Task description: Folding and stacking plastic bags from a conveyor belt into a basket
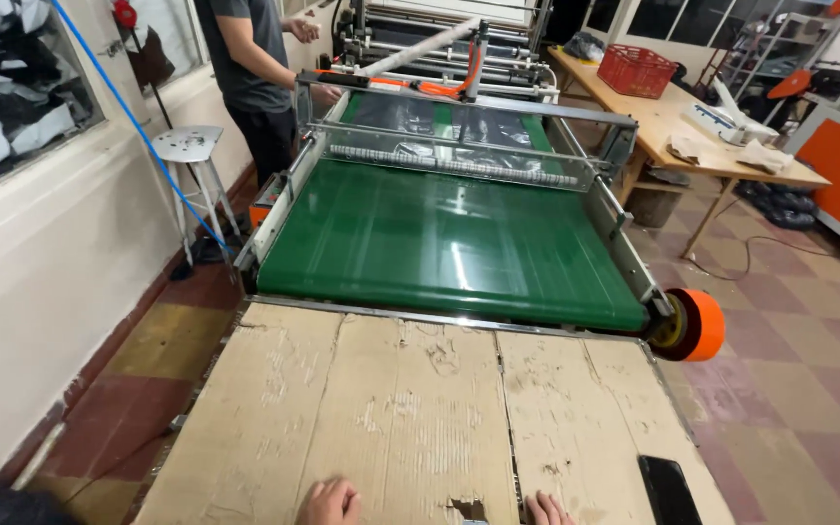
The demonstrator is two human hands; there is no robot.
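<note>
My left hand (pixel 330 504) rests at the near edge of a worn cardboard sheet (pixel 410 408) that covers a table; its fingers look curled and it holds nothing. My right hand (pixel 547 509) lies close beside it on the same cardboard, only the fingers showing, nothing in them. Between the two hands the cardboard has a torn hole (pixel 469 508). A black phone (pixel 670 489) lies on the cardboard just right of my right hand. Beyond the cardboard runs a green conveyor belt (pixel 439 243) of a machine.
Another person in a dark shirt (pixel 250 68) stands at the machine's far left, hands on it. A white stool (pixel 192 146) stands by the left wall. An orange roller (pixel 697 324) sticks out at the belt's right end. A wooden table (pixel 692 126) with a red basket (pixel 637 70) stands right.
</note>
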